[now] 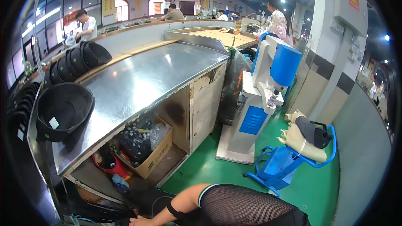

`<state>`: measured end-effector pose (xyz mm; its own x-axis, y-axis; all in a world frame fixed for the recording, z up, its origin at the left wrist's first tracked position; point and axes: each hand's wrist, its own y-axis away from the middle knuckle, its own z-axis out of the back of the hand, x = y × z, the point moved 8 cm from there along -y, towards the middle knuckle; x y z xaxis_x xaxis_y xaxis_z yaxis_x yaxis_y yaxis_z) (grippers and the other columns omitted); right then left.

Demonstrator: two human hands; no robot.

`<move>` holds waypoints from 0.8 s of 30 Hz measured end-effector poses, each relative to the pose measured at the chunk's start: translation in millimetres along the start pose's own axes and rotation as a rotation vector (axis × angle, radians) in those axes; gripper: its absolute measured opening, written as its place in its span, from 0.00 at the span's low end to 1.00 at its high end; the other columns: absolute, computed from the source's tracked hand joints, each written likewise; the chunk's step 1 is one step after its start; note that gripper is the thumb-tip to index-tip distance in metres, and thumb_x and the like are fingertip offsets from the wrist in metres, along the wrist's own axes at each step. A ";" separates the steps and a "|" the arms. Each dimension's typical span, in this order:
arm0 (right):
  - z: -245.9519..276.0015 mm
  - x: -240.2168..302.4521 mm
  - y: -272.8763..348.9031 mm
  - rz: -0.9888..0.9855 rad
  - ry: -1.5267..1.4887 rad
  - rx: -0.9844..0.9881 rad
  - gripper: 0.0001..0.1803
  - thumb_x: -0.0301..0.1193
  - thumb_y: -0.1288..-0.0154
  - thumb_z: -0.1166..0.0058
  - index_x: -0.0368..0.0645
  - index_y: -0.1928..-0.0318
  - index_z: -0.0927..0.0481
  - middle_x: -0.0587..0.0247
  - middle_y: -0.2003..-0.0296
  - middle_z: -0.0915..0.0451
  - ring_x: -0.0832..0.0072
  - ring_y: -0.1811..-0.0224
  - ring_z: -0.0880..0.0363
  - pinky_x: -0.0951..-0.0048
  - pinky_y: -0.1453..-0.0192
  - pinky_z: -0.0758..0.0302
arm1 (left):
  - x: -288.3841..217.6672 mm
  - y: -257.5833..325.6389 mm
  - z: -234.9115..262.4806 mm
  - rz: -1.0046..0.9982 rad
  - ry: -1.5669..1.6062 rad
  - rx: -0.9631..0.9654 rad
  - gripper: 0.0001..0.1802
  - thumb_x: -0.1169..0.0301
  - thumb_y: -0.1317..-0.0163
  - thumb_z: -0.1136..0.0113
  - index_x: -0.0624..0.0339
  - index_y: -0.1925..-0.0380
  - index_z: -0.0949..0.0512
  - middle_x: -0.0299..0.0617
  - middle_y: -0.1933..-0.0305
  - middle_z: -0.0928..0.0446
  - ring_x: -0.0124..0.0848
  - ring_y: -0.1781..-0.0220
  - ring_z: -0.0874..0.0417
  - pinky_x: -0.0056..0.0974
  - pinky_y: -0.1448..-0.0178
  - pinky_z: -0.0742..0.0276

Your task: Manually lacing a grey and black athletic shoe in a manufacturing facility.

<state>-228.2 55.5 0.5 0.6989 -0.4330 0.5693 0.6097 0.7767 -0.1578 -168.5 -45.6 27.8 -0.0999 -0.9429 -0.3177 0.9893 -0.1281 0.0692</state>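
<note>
At the lower edge my right hand (141, 221) shows only in part. My bare forearm reaches down to it from a black mesh sleeve (247, 207), with a black band round the arm. The fingers are mostly cut off by the picture's edge, so what they hold, if anything, is hidden. Nearest to the hand lies dark, shiny black material (100, 212), too dim to make out. My left hand is out of view.
A steel-topped workbench (159, 65) carries stacked black curved pieces (65, 104) at its left. Below sit a cardboard box (157, 155) and a red bag (111, 165). A blue-and-white machine (253, 119) and a blue-framed stool (278, 165) stand right. People work farther back.
</note>
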 end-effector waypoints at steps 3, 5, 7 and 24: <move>4.6 49.6 14.6 0.127 -0.346 -0.164 0.09 0.37 0.44 0.45 0.47 0.76 0.19 0.57 0.65 0.22 0.55 0.56 0.30 0.49 0.55 0.33 | 24.0 10.9 -9.7 -0.111 0.304 -0.197 0.09 0.65 0.38 0.43 0.59 0.66 0.22 0.43 0.60 0.24 0.44 0.56 0.26 0.46 0.52 0.30; 54.6 107.9 40.6 0.512 -0.533 -0.303 0.13 0.38 0.38 0.46 0.45 0.75 0.21 0.48 0.57 0.25 0.48 0.51 0.31 0.48 0.48 0.36 | 36.0 27.5 1.5 -0.189 0.767 -0.455 0.08 0.71 0.34 0.47 0.65 0.68 0.25 0.45 0.61 0.27 0.38 0.60 0.26 0.42 0.53 0.29; 69.3 109.6 40.0 0.634 -0.634 -0.384 0.14 0.39 0.34 0.48 0.44 0.72 0.21 0.44 0.53 0.28 0.47 0.49 0.32 0.47 0.46 0.38 | -7.2 44.4 47.8 -0.066 0.892 -0.531 0.07 0.72 0.35 0.47 0.64 0.69 0.25 0.40 0.63 0.27 0.33 0.62 0.27 0.39 0.56 0.30; 22.7 11.7 -1.3 0.253 -1.035 -0.155 0.17 0.33 0.42 0.44 0.41 0.52 0.18 0.56 0.54 0.19 0.68 0.56 0.19 0.58 0.54 0.23 | -115.3 66.4 61.0 0.009 1.205 -0.472 0.08 0.67 0.39 0.42 0.56 0.61 0.22 0.47 0.60 0.21 0.49 0.61 0.23 0.45 0.57 0.28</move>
<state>-229.4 59.8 25.7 0.2000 0.3860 0.9006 0.5832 0.6917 -0.4260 -97.8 35.8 126.7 -0.1796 -0.0415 -0.9829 0.9556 0.2299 -0.1843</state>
